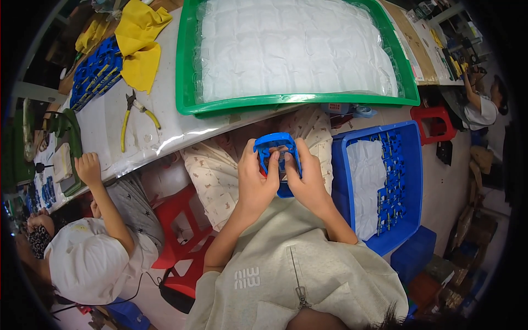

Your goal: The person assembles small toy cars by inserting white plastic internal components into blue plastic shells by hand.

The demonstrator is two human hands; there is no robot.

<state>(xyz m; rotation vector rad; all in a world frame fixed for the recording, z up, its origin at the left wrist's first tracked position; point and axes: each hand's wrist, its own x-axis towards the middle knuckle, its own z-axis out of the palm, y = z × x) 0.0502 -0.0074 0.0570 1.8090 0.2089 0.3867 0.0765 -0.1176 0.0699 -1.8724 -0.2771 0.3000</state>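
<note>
A blue plastic frame-like part [274,137] with a rounded top is held up over my lap. My left hand [256,179] grips its left side, and my right hand [309,179] wraps round its right side. Both thumbs press into the middle of the part, side by side. A bit of red shows beside my left fingers. What lies under the thumbs is mostly hidden.
Ahead on the table, a green tray [297,99] holds white bubble-like padding. Pliers with yellow handles [125,129], yellow cloths [140,41] and stacked blue parts [98,71] lie at left. A blue bin [415,181] at right holds similar parts and padding. A co-worker [99,258] sits at left.
</note>
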